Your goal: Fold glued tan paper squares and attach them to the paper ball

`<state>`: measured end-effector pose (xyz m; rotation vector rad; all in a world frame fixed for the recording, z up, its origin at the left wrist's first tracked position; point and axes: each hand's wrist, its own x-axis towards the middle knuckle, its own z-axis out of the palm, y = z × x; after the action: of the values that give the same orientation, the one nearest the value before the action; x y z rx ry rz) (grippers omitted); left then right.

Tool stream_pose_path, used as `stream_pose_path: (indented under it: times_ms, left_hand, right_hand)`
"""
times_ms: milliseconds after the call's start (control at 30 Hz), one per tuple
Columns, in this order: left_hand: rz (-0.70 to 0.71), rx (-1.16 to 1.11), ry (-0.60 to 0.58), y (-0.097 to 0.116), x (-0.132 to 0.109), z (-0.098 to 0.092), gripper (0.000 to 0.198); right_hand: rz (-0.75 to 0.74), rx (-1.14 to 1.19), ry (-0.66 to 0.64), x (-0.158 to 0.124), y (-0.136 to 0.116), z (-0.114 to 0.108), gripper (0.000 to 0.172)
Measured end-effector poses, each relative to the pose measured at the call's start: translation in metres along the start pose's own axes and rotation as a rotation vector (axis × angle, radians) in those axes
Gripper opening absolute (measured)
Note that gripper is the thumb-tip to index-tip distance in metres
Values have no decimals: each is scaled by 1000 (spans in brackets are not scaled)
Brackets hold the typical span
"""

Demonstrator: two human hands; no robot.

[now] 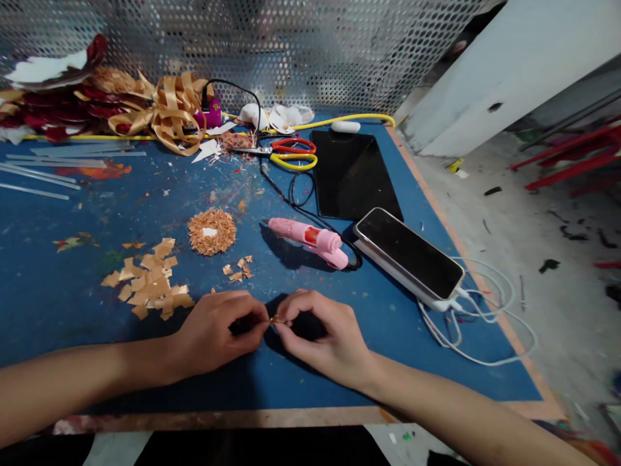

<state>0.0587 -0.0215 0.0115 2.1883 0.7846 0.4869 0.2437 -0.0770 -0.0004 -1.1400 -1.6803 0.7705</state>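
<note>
Between the fingertips of my left hand [228, 330] and my right hand [323, 330] is a tiny gold ribbon piece [272, 320], pinched from both sides just above the table. Its exact shape is mostly covered by the fingers. Left of my hands lies a loose pile of cut gold ribbon squares [154, 279]. A few small folded gold pieces [237, 268] lie beyond my left hand. Farther back sits a round, frilly gold rosette [212, 232] with a white centre. A pink glue gun [310, 239] rests on its side beyond my right hand.
Right of the glue gun are a phone [410, 252] on a power bank with white cables [485, 317], and a black tablet [356, 175]. Scissors [291, 154], glue sticks [58, 162] and gold ribbon loops [179, 107] lie toward the back, before a perforated metal panel [310, 52].
</note>
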Motion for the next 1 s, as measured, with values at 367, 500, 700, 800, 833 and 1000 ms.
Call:
stream_pose_path:
  times_ms: [367, 500, 700, 800, 833, 1000]
  left_hand:
    - [9, 6, 11, 2, -1, -1, 12]
    - [13, 21, 16, 0, -2, 0, 10]
    - [14, 35, 22, 1, -2, 2, 10]
    - [14, 23, 34, 0, -2, 2, 11]
    - [13, 18, 36, 0, -2, 2, 11]
    - [33, -3, 50, 1, -2, 1, 11]
  right_hand:
    - [-6, -18, 1, -1, 0, -2, 19]
    - [-42, -25, -12, -1, 0, -1, 18]
    - [-93, -95, -55, -3, 2, 0, 17]
    - [-84, -135, -54, -4, 2, 1, 16]
    - [-81, -138, -46, -4, 2, 1, 16]
    - [-75, -138, -20, -3, 1, 2, 15]
